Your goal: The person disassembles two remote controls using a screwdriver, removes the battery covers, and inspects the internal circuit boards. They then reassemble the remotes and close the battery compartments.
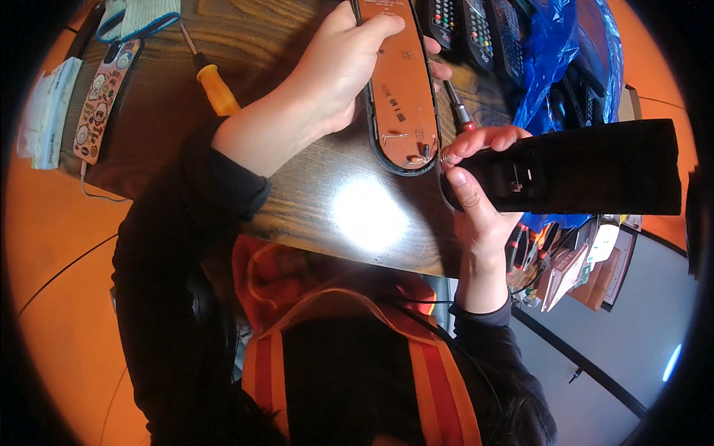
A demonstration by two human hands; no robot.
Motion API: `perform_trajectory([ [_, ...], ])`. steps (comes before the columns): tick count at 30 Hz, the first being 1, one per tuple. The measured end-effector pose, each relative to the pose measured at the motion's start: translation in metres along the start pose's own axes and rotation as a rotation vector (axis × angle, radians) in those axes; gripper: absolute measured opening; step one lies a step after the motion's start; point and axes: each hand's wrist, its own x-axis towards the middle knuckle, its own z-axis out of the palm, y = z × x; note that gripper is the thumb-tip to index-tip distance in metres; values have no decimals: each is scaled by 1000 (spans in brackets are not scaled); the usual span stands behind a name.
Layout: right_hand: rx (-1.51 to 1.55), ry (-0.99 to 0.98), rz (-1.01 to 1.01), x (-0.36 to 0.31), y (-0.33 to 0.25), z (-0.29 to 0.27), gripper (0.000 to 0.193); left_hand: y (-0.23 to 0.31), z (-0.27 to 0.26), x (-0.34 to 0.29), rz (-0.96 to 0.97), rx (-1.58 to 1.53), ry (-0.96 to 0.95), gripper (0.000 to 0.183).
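Note:
My left hand grips the upper part of an opened remote control half. Its thumb lies on the orange-brown circuit board, and the fingertips show past the right edge. Small parts and metal contacts stand at the board's lower end. In my right hand is a long black plastic shell, held by its left end and pointing right. A small coiled metal spring shows between the thumb and forefinger of that hand. The shell's end sits close to the board's lower right edge.
A yellow-handled screwdriver lies by my left forearm; another screwdriver is behind my right hand. Several remote controls and a blue plastic bag lie far right. A patterned phone, white packet and glove lie left.

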Motion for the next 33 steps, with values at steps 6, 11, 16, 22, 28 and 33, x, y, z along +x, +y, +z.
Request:
perform_trajectory([
  [6, -164, -53, -36, 2, 5, -2, 41, 0, -1, 1, -41, 40, 14, 21],
  [11, -46, -20, 23, 0, 8, 0, 42, 1, 1, 0, -32, 58, 23, 21],
  [16, -36, 23, 80, 0, 6, 5, 44, -9, 5, 0, 79, 124, 140, 29],
  [22, -131, -14, 89, 2, 5, 2, 46, -9, -5, -5, 157, 1, -175, 30],
  [28, -69, 5, 29, 3, 4, -3, 47, -12, 2, 1, 140, 112, 75, 28],
  [33, -218, -16, -68, 5, 3, -3, 43, -15, -1, 3, 173, 116, 38, 28],
])
